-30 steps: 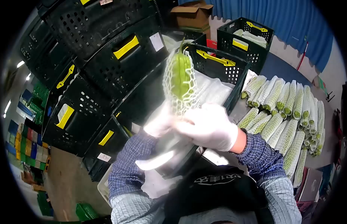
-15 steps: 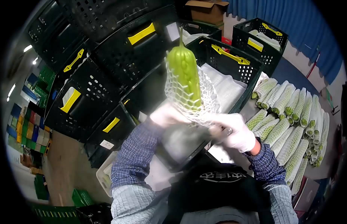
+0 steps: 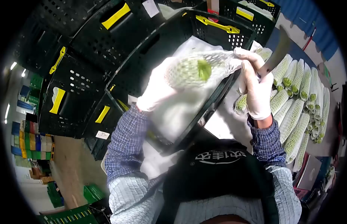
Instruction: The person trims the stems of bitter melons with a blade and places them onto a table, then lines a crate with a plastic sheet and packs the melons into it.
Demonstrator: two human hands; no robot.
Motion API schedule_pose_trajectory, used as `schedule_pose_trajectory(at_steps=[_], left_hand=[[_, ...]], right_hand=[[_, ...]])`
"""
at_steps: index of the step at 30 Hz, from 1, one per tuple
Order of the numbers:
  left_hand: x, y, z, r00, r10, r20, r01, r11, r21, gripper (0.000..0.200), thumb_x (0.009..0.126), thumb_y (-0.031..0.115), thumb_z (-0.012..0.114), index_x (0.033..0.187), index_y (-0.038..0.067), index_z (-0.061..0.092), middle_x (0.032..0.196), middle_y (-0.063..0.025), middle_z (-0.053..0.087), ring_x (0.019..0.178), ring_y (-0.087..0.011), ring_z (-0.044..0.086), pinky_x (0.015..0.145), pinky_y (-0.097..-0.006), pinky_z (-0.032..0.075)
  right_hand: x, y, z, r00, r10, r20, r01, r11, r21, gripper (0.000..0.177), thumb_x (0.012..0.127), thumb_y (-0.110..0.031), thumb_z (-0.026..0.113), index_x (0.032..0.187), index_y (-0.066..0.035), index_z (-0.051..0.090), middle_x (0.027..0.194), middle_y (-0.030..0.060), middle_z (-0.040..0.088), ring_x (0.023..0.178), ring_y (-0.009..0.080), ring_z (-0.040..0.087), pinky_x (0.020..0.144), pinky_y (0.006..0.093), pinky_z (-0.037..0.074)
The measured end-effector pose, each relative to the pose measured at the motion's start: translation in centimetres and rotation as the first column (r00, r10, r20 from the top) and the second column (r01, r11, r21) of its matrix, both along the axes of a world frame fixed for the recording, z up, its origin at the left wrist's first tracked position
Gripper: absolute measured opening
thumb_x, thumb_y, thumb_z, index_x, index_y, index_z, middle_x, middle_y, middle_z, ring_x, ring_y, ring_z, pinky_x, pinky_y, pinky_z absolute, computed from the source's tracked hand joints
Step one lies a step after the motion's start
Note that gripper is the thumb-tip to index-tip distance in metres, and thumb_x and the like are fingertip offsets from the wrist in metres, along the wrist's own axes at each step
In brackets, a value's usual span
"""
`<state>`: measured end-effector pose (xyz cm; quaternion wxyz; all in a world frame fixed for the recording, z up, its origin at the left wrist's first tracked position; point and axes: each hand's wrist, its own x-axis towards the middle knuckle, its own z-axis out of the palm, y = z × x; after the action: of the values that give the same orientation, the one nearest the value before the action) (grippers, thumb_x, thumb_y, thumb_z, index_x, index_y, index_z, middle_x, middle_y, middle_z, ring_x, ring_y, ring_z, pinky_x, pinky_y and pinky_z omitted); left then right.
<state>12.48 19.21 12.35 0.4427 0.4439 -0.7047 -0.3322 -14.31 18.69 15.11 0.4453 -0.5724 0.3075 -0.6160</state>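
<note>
A green bitter melon (image 3: 204,70) lies inside a white foam net sleeve (image 3: 221,59), one end facing me. My left hand (image 3: 155,89), in a white glove, is wrapped round the sleeved melon from the left. With thumb and fingers, my gloved right hand (image 3: 260,93) pinches the gathered open end of the net and stretches it to the right. A knife (image 3: 279,54) with a curved blade is also in the right hand, its blade pointing up and away. Both hands are above a dark green crate (image 3: 143,56) with white lining.
Many netted bitter melons (image 3: 293,112) lie in rows on the table at right. Dark crates with yellow handles (image 3: 116,16) are stacked at left and behind. A silver laptop (image 3: 309,174) sits at lower right. Green crates (image 3: 93,193) stand on the floor.
The bitter melon has tipped from upright to lying end-on and is now covered by the net. My right hand has risen to the right, pulling the net end, with the knife blade now upward.
</note>
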Motion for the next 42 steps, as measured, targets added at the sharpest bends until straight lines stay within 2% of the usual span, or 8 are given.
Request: schedule_pose_trajectory(at_steps=[9,17,22,25,27,31,36,42], left_hand=[[0.4,0.0,-0.2,0.976,-0.109,-0.191,0.141,0.977,0.16,0.088,0.067,0.017,0.09,0.142,0.003,0.047,0.13,-0.0076,0.062,0.117,-0.0161,0.06,0.104,-0.0346,0.048],[1.2,0.3,-0.1,0.99,-0.079,-0.119,0.094,0.986,0.135,0.078,0.066,0.019,0.088,0.134,-0.002,0.053,0.126,-0.0129,0.065,0.113,-0.0202,0.063,0.102,-0.0357,0.048],[1.2,-1.6,-0.6,0.996,0.092,-0.018,-0.093,0.98,-0.176,0.068,0.065,0.016,0.091,0.124,0.001,0.059,0.117,-0.0084,0.065,0.11,-0.0177,0.062,0.098,-0.0333,0.05],[0.5,-3.8,1.8,0.916,0.339,0.217,-0.041,0.615,-0.788,0.059,0.067,0.012,0.088,0.12,0.009,0.062,0.115,-0.007,0.063,0.113,-0.0217,0.059,0.104,-0.038,0.043],[-0.4,-3.2,4.0,0.774,0.553,0.309,-0.03,0.519,-0.854,0.052,0.071,0.014,0.083,0.118,0.012,0.063,0.116,-0.0069,0.063,0.117,-0.0245,0.058,0.112,-0.044,0.032],[-1.9,-4.1,4.5,0.573,0.805,0.153,-0.196,0.315,-0.929,0.069,0.071,0.017,0.078,0.135,0.015,0.053,0.134,-0.0125,0.052,0.135,-0.0322,0.042,0.116,-0.0507,0.023],[-0.3,-2.3,4.3,0.885,0.119,-0.45,-0.019,0.975,0.221,0.068,0.096,0.024,0.066,0.151,0.002,0.033,0.153,-0.0162,0.04,0.137,-0.0248,0.044,0.112,-0.0391,0.04],[-3.0,-0.1,3.5,0.684,-0.065,-0.726,0.418,0.851,0.317,0.071,0.092,0.01,0.068,0.151,0.003,0.03,0.145,-0.013,0.047,0.133,-0.0217,0.049,0.11,-0.0346,0.045]], right_hand=[[0.0,-3.1,1.2,0.626,-0.661,-0.413,0.192,0.644,-0.74,0.042,0.079,0.003,0.065,0.118,-0.012,0.07,0.089,0.0101,0.07,0.07,0.0229,0.068,0.068,0.0283,0.052],[-4.7,-12.8,-1.6,0.645,-0.61,-0.459,0.39,0.78,-0.489,0.027,0.09,-0.013,0.061,0.116,-0.007,0.065,0.085,0.0084,0.073,0.073,0.0245,0.071,0.063,0.0349,0.055],[-2.2,-7.7,0.9,0.956,0.187,-0.227,-0.129,0.96,0.247,0.027,0.101,-0.027,0.057,0.109,-0.005,0.07,0.07,-0.0044,0.058,0.042,-0.0015,0.032,0.037,0.0189,0.022],[1.1,-6.7,-1.2,0.838,0.499,0.221,-0.539,0.696,0.475,0.04,0.097,-0.035,0.064,0.117,0.0,0.065,0.088,0.0043,0.07,0.064,0.0066,0.06,0.055,0.0212,0.048],[3.0,-4.5,-2.2,0.614,0.357,0.704,-0.78,0.409,0.474,0.047,0.095,-0.035,0.067,0.125,0.001,0.062,0.106,0.0099,0.072,0.088,0.0134,0.069,0.077,0.0261,0.057],[4.5,-3.1,0.9,0.522,0.734,0.434,-0.846,0.51,0.155,0.064,0.091,-0.024,0.072,0.143,0.002,0.045,0.129,0.0115,0.063,0.112,0.0168,0.063,0.097,0.0305,0.051],[4.4,-2.6,0.7,0.871,0.486,0.077,-0.49,0.871,0.048,0.089,0.081,-0.012,0.079,0.153,0.001,0.028,0.141,0.0135,0.053,0.122,0.0194,0.058,0.101,0.0316,0.048],[6.1,-2.2,-1.1,0.871,-0.16,-0.464,-0.072,0.893,-0.444,0.088,0.074,-0.018,0.079,0.151,-0.004,0.037,0.119,0.0237,0.066,0.09,0.0349,0.073,0.074,0.0359,0.058]])
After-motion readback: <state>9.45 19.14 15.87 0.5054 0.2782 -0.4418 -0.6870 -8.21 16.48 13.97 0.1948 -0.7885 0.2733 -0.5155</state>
